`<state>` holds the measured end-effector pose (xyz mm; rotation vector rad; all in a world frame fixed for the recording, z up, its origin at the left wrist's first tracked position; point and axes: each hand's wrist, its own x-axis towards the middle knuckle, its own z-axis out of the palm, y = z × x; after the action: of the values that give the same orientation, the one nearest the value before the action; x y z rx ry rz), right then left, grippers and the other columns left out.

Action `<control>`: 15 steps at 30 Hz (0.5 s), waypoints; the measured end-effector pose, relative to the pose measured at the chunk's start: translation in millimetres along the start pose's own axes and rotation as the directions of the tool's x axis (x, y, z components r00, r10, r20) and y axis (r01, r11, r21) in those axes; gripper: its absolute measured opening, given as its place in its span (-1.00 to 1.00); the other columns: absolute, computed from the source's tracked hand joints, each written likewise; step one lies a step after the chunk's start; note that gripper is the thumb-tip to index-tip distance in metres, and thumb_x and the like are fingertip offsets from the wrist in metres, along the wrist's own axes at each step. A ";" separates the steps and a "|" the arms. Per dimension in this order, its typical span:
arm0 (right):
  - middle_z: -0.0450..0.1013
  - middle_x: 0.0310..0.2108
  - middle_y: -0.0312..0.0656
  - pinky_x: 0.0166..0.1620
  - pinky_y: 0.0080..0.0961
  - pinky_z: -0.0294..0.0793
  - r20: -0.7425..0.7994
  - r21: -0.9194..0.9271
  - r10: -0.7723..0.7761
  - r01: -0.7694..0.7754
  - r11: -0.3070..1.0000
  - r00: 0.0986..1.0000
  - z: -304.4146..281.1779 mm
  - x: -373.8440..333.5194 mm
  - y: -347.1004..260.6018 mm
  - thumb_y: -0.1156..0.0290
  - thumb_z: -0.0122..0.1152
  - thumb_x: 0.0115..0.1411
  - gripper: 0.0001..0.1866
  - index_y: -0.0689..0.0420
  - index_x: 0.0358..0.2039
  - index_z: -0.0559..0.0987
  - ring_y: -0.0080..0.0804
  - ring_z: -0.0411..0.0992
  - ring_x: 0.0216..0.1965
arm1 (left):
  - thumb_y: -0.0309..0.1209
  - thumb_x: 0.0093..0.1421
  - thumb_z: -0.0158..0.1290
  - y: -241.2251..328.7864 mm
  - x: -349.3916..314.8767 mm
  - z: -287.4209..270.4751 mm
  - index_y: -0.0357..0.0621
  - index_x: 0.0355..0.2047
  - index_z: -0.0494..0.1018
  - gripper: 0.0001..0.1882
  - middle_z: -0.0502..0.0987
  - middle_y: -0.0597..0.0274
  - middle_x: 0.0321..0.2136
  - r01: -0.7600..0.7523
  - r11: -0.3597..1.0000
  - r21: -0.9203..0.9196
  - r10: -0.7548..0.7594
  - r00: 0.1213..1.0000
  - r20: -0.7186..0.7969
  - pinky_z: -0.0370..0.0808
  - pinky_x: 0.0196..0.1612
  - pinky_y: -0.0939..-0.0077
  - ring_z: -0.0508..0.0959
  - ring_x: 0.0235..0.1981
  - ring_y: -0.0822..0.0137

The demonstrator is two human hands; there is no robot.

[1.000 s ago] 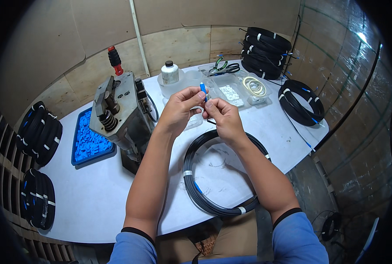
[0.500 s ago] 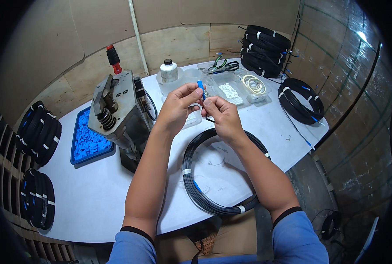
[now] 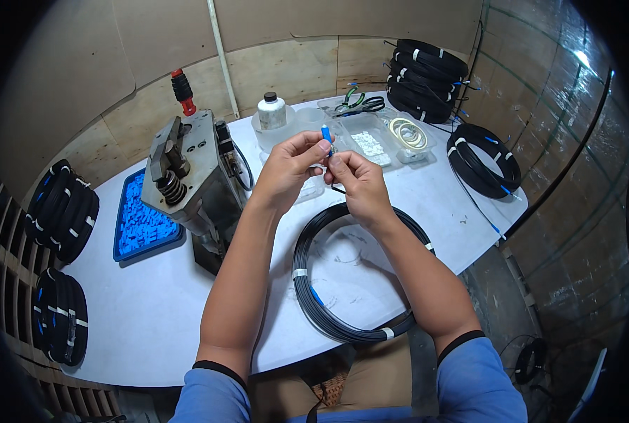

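Note:
Between the fingertips of my left hand [image 3: 286, 166] is a blue fibre-optic connector [image 3: 326, 134], upright, with a pale tip at its upper end. My right hand [image 3: 357, 180] pinches just below it, touching the connector's lower end or the black cable [image 3: 338, 189] that leaves there; the fingers hide which. Both hands are closed and meet above the table. Beneath my right forearm lies a coil of black cable [image 3: 302, 299] tied with white bands, a blue connector on its left side.
A metal press [image 3: 198, 158] with a red-black handle stands left, beside a blue tray [image 3: 120, 243] of small blue parts. Behind my hands are a white bottle [image 3: 271, 113], clear bins [image 3: 427, 156] and scissors [image 3: 367, 106]. More cable coils [image 3: 427, 77] sit along the table's edges.
A pale tip now shows at the top of the connector, where only blue showed before. My hands have barely moved.

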<state>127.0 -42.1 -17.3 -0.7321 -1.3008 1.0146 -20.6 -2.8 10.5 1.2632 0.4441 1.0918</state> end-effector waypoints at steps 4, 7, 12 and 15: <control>0.47 -0.44 -0.31 -0.30 -0.73 0.36 0.007 -0.004 -0.006 0.006 1.000 1.000 -1.2 0.5 0.5 0.37 0.06 0.31 -0.79 0.26 -0.30 0.54 -0.69 0.37 -0.42 | -0.29 0.22 0.11 0.0 0.1 -0.1 -0.15 -0.18 0.51 -0.76 0.51 0.40 -0.39 -0.007 0.999 0.033 0.007 1.000 0.000 0.35 -0.29 0.67 0.45 -0.35 0.58; 0.46 -0.45 -0.32 -0.31 -0.73 0.36 -0.011 -0.011 -0.006 0.006 1.000 1.000 0.1 0.4 2.0 0.36 0.06 0.31 -0.79 0.25 -0.31 0.54 -0.68 0.37 -0.42 | -0.29 0.22 0.11 1.6 0.8 0.3 -0.16 -0.19 0.50 -0.76 0.51 0.39 -0.38 -0.015 0.999 0.049 0.016 1.000 -0.024 0.35 -0.29 0.67 0.45 -0.35 0.58; 0.46 -0.47 -0.32 -0.32 -0.73 0.36 -0.011 -0.004 -0.009 0.009 1.000 1.000 0.2 1.0 3.8 0.35 0.07 0.31 -0.79 0.24 -0.33 0.53 -0.68 0.37 -0.42 | -0.31 0.22 0.11 -1.7 0.5 0.3 -0.16 -0.21 0.50 -0.78 0.51 0.39 -0.38 -0.039 0.999 0.012 0.039 0.999 0.005 0.36 -0.29 0.68 0.44 -0.35 0.59; 0.46 -0.47 -0.32 -0.32 -0.72 0.36 0.000 -0.034 -0.021 0.021 0.999 1.000 0.1 0.8 3.0 0.35 0.07 0.31 -0.80 0.23 -0.33 0.53 -0.68 0.37 -0.43 | -0.32 0.22 0.11 0.1 -0.7 -3.1 -0.14 -0.21 0.49 -0.80 0.50 0.39 -0.36 -0.055 0.998 0.033 0.052 0.995 0.086 0.37 -0.31 0.68 0.44 -0.34 0.60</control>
<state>126.3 -40.2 -19.6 -0.7429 -1.3256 0.9783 -23.4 -1.8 9.5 1.3544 0.3683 1.0747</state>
